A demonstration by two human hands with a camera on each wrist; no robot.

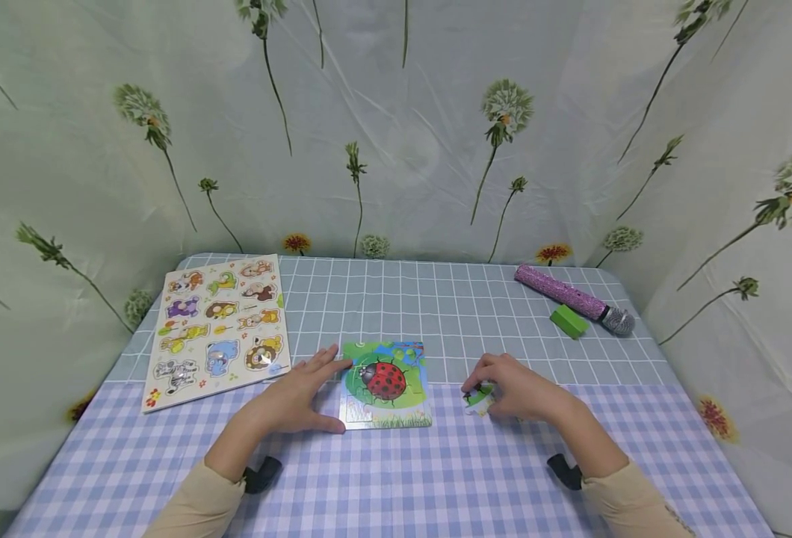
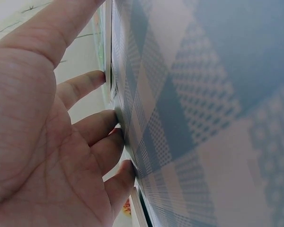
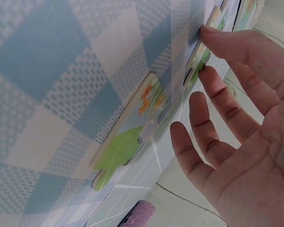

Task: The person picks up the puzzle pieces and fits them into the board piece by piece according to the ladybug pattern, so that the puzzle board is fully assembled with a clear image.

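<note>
A square ladybug jigsaw puzzle point(image 1: 385, 381) lies on the cloth in the middle of the head view. Spread wide, my left hand point(image 1: 295, 400) has its index fingertip and thumb at the puzzle's left edge. To the right of it, my right hand point(image 1: 513, 388) pinches a green and white puzzle piece point(image 1: 479, 400) by its edges, low over the cloth. The right wrist view shows that same held piece point(image 3: 199, 59) at the thumb and index fingertips. A second puzzle piece point(image 3: 128, 132), with orange flowers, lies under the right hand, mostly hidden from the head camera.
An animal peg puzzle board point(image 1: 217, 329) lies at the left, close to my left hand. Toward the back right are a glittery purple microphone point(image 1: 571, 295) and a green block point(image 1: 568, 321). A dandelion-print curtain point(image 1: 409, 134) closes off the back.
</note>
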